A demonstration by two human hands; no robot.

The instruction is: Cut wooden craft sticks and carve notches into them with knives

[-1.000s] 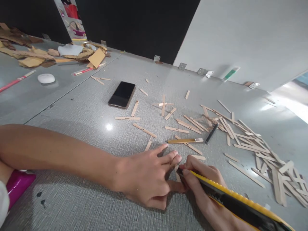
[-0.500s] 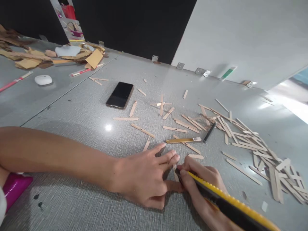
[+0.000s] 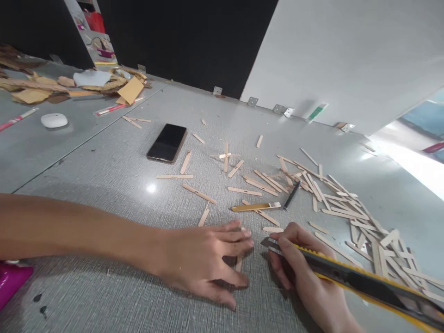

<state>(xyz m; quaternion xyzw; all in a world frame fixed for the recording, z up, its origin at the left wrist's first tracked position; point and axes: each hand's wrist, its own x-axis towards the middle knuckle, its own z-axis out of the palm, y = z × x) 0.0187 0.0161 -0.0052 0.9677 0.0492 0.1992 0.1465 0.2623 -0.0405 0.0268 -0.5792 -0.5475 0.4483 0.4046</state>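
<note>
My left hand (image 3: pixel 204 259) lies low on the grey table, fingers stretched and pressing on a short wooden stick (image 3: pixel 238 262) that shows between them. My right hand (image 3: pixel 305 273) is closed round a yellow and black utility knife (image 3: pixel 350 277). The knife's blade tip (image 3: pixel 266 242) hovers just right of my left fingertips, lifted off the stick. A small cut piece of stick (image 3: pixel 272 229) lies beside the blade tip.
Many wooden sticks (image 3: pixel 347 208) are scattered over the table's right half. A gold metal strip (image 3: pixel 255 207) and a black pen (image 3: pixel 290 195) lie ahead of my hands. A black phone (image 3: pixel 167 142) sits farther back, a white mouse (image 3: pixel 54 120) and cardboard scraps (image 3: pixel 104 83) at far left.
The knife's blade has lifted off the stick and drawn slightly right. My left fingers have flattened and closed together over the stick. The view has shifted a little.
</note>
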